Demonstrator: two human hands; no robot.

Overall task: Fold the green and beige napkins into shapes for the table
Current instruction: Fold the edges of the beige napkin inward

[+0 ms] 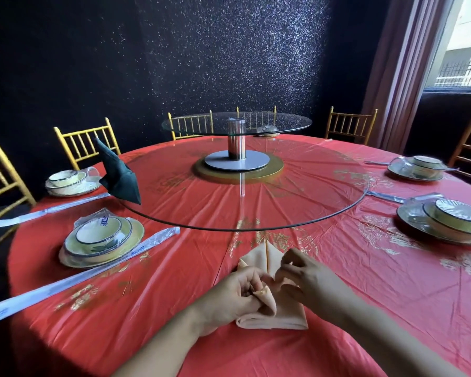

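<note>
A beige napkin (259,258), partly folded with a point aimed away from me, lies on the red tablecloth near the front edge of the table. My left hand (235,292) curls its fingers round a rolled fold on the napkin's left side. My right hand (301,273) pinches a fold on its right side, and the middle of the cloth is hidden under both hands. A dark green napkin (120,175), folded into a standing pointed shape, stands on the left rim of the glass turntable (310,213).
Wrapped plate-and-bowl sets sit at the left (101,243) (68,183) and the right (452,221) (419,168), with wrapped chopsticks (74,278) beside them. Gold chairs (85,142) ring the round table (365,295). A window (462,50) and curtain are at far right.
</note>
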